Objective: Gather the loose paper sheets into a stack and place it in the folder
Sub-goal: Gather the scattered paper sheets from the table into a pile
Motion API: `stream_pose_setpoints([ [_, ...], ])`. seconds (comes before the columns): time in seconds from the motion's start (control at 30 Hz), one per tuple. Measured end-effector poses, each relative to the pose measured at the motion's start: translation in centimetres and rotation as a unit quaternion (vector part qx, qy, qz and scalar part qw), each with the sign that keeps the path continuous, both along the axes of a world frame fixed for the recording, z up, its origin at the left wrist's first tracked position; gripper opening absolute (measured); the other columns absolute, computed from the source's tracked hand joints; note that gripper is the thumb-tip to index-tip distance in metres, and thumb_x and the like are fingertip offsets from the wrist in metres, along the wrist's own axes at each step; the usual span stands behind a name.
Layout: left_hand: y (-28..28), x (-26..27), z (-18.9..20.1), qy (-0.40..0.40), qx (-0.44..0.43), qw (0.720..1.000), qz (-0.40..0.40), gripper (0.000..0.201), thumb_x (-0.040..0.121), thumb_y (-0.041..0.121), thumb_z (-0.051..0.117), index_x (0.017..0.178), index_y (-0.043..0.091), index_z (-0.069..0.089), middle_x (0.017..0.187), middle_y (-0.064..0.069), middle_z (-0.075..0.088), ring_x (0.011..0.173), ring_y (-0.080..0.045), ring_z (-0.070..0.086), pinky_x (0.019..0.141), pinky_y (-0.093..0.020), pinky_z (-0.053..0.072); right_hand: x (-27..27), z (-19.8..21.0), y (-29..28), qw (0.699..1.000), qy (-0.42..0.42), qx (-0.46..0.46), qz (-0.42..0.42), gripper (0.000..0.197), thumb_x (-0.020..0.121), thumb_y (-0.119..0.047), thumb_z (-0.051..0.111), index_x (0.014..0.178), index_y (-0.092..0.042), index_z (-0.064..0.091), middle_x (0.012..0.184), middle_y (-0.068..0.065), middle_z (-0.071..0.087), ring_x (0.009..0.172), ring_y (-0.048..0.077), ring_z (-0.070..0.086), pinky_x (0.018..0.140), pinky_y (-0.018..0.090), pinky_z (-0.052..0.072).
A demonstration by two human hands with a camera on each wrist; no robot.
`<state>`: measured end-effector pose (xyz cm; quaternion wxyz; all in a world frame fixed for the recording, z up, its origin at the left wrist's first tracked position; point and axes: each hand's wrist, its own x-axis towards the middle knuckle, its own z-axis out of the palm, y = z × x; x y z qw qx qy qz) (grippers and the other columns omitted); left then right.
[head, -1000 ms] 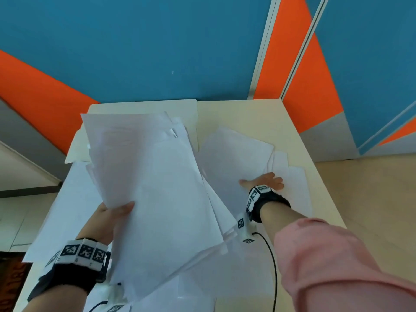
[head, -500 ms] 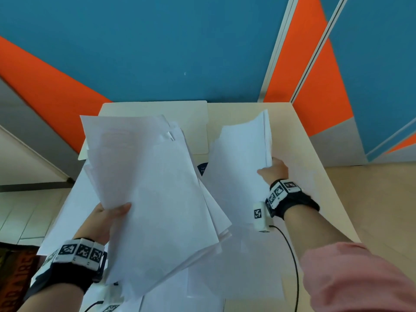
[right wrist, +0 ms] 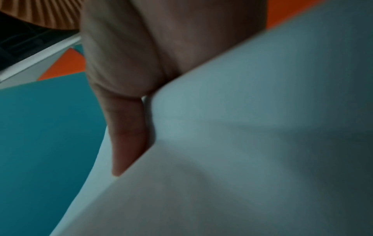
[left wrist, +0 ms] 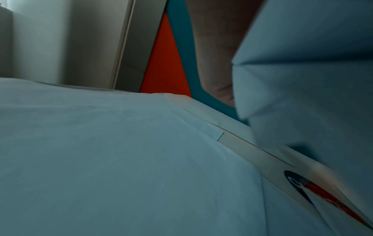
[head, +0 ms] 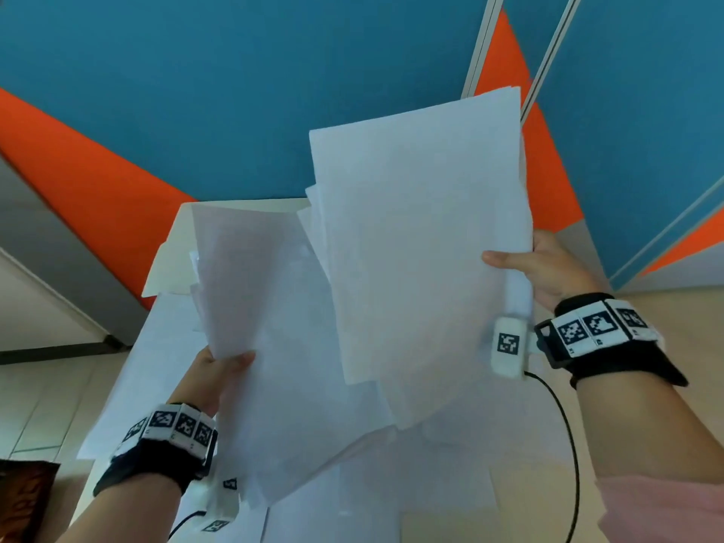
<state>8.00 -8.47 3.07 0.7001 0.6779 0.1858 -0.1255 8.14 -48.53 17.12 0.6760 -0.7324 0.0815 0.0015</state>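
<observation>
My left hand [head: 219,370] pinches a loose bundle of white paper sheets [head: 266,307] at its near left edge, held up above the table. My right hand [head: 529,264] grips a second bundle of sheets [head: 423,237] at its right edge, thumb on the front, raised upright and overlapping the left bundle. More white sheets [head: 129,386] lie on the table beneath. The cream folder [head: 172,260] lies open at the table's far left, mostly hidden by paper. In the right wrist view my thumb [right wrist: 125,127] presses on the paper [right wrist: 242,143].
The light wooden table [head: 580,456] ends at a blue and orange wall [head: 274,92]. A sticker with a dark and red logo [left wrist: 315,193] shows on the table under the sheets. Tiled floor lies left, wooden floor right.
My right hand has picked sheets off the table's right side and lifted them up and leftward against the left bundle. The left hand has kept its bundle raised.
</observation>
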Motion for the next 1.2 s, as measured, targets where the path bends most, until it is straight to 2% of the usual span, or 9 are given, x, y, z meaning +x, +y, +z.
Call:
stream_pose_setpoints([
  [0.13, -0.9, -0.3, 0.9, -0.011, -0.028, 0.999, -0.019, 0.014, 0.075, -0.001, 0.067, 0.087, 0.003, 0.062, 0.068, -0.007, 0.072, 0.065, -0.023, 0.067, 0.051, -0.028, 0.055, 0.3, -2.6, 3.1, 0.997, 0.06, 0.045, 0.029, 0.078, 0.021, -0.041, 0.092, 0.091, -0.015, 0.068, 0.09, 0.0, 0.076, 0.083, 0.013, 0.072, 0.076, 0.026, 0.058],
  [0.27, -1.8, -0.4, 1.4, 0.006, -0.021, 0.997, -0.077, 0.033, 0.074, 0.01, 0.066, 0.105, 0.001, 0.063, 0.109, -0.027, 0.065, 0.096, -0.038, 0.063, 0.083, -0.051, 0.052, 0.0, -7.2, 6.9, 0.984, 0.165, 0.037, 0.049, 0.041, 0.077, -0.004, 0.069, 0.117, -0.006, 0.058, 0.121, 0.015, 0.062, 0.111, 0.03, 0.059, 0.096, 0.039, 0.047],
  [0.4, -2.9, -0.9, 2.1, 0.016, 0.086, 0.983, -0.159, 0.009, 0.084, 0.024, 0.061, 0.086, 0.016, 0.058, 0.088, -0.009, 0.061, 0.083, -0.027, 0.056, 0.076, -0.04, 0.046, -0.8, -11.0, 8.9, 0.976, 0.206, 0.016, 0.064, 0.063, 0.078, -0.003, 0.07, 0.133, -0.009, 0.04, 0.12, 0.006, 0.058, 0.115, 0.028, 0.056, 0.103, 0.045, 0.043],
  [0.53, -3.0, -1.3, 2.5, 0.086, -0.142, 0.981, -0.102, 0.066, 0.082, 0.072, 0.029, 0.105, 0.02, 0.063, 0.093, -0.008, 0.071, 0.087, -0.026, 0.064, 0.073, -0.041, 0.049, -1.7, -12.5, 8.8, 0.98, 0.189, 0.043, 0.045, 0.049, 0.079, 0.003, 0.067, 0.125, -0.005, 0.053, 0.116, 0.01, 0.065, 0.111, 0.029, 0.061, 0.103, 0.046, 0.044],
  [0.6, -2.7, -1.2, 2.4, 0.112, -0.167, 0.973, -0.114, 0.078, 0.067, 0.079, 0.037, 0.111, 0.02, 0.062, 0.099, -0.008, 0.074, 0.095, -0.028, 0.067, 0.078, -0.044, 0.047, -2.1, -12.9, 8.8, 0.982, 0.179, 0.058, 0.031, 0.043, 0.08, 0.003, 0.065, 0.122, -0.007, 0.056, 0.114, 0.009, 0.066, 0.11, 0.028, 0.062, 0.102, 0.045, 0.044],
  [0.7, -3.2, -0.9, 2.0, 0.116, -0.078, 0.974, -0.178, 0.089, 0.041, 0.05, 0.087, 0.116, 0.008, 0.062, 0.097, -0.009, 0.076, 0.084, -0.023, 0.073, 0.07, -0.038, 0.056, -2.4, -13.3, 9.0, 0.985, 0.161, 0.061, 0.031, 0.054, 0.082, -0.002, 0.065, 0.132, -0.011, 0.048, 0.122, 0.003, 0.062, 0.115, 0.021, 0.057, 0.107, 0.041, 0.04],
  [0.83, -4.7, -0.2, 1.5, 0.08, 0.02, 0.985, -0.149, 0.033, 0.083, 0.002, 0.063, 0.116, -0.003, 0.056, 0.099, -0.017, 0.069, 0.071, -0.021, 0.072, 0.059, -0.032, 0.059, -2.7, -12.6, 8.8, 0.986, 0.15, 0.034, 0.064, 0.047, 0.089, -0.034, 0.058, 0.132, -0.019, 0.047, 0.126, -0.012, 0.055, 0.117, 0.006, 0.05, 0.11, 0.031, 0.032],
  [0.97, -5.8, 0.0, 1.4, 0.063, 0.051, 0.99, -0.118, 0.018, 0.087, 0.002, 0.057, 0.104, 0.002, 0.06, 0.085, -0.013, 0.071, 0.073, -0.029, 0.068, 0.061, -0.039, 0.055, -2.1, -13.6, 4.7, 0.98, 0.164, -0.054, -0.098, 0.037, 0.093, -0.041, 0.049, 0.107, -0.01, 0.063, 0.099, 0.005, 0.067, 0.092, 0.019, 0.058, 0.078, 0.028, 0.046],
  [1.2, -6.1, 0.2, 1.7, 0.064, 0.052, 0.995, -0.063, 0.015, 0.086, 0.004, 0.059, 0.101, 0.006, 0.059, 0.086, -0.014, 0.068, 0.075, -0.031, 0.065, 0.062, -0.038, 0.052, -3.5, -17.0, -4.7, 0.806, 0.416, -0.337, -0.252, 0.101, 0.065, -0.057, 0.073, 0.141, -0.01, 0.027, 0.145, 0.017, 0.024, 0.137, 0.033, 0.024, 0.105, 0.053, 0.03],
])
